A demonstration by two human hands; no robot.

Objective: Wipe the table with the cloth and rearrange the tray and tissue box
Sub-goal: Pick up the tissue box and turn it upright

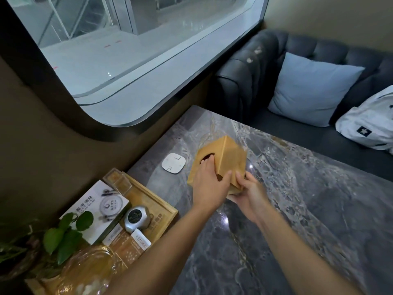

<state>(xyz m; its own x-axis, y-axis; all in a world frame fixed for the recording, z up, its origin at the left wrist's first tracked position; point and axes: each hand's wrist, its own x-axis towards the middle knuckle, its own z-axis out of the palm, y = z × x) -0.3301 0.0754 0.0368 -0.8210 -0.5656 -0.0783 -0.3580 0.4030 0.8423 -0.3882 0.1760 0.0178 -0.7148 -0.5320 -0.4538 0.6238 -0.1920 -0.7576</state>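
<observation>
Both hands are gripping the tissue box [221, 161] over the far part of the grey marble table [297, 209]. The left hand [209, 186] is lying across the face with the dark oval opening, fingertips at that slot, while the right hand [247, 191] is pinching the near lower corner from the other side. The wooden box is sitting tilted, one edge pointing up; whether its base is touching the stone is hard to tell. Just left of it a white rounded pad [174, 163] is lying flat. The wooden tray [158, 201] is resting at the table's near left edge, carrying a printed box [95, 211], a small silver teapot [137, 218] and a glass vessel [89, 271]. Green leaves [63, 233] are hanging over it. A dark sofa [255, 77] with a pale blue cushion [308, 88] is standing beyond.
</observation>
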